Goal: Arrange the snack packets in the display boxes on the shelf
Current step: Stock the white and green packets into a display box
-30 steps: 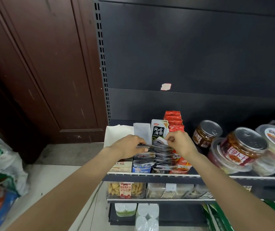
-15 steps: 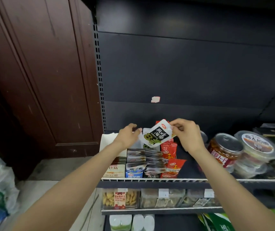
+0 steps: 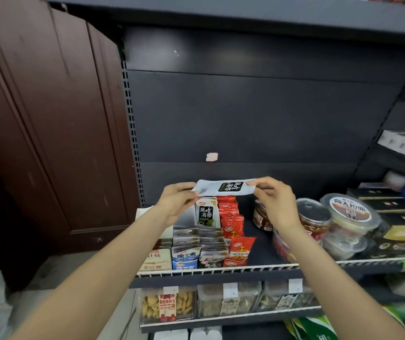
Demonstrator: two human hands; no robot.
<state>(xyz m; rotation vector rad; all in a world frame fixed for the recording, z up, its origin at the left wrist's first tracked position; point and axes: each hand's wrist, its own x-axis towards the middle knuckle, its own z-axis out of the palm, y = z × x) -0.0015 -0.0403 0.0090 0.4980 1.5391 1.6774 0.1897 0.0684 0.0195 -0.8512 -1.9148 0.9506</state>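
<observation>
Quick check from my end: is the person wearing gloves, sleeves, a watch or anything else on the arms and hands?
Nothing worn shows. The left hand and right hand are bare, with no gloves, and no rings that I can make out. Both forearms are bare from wrist to the frame's lower edge: no sleeves, watch or bands. The picture is a little soft, so small marks could be missed.

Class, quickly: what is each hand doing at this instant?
Left hand: pinching the left end of the flat white snack packet with a black label.
Right hand: pinching the packet's right end, above the shelf.
</observation>
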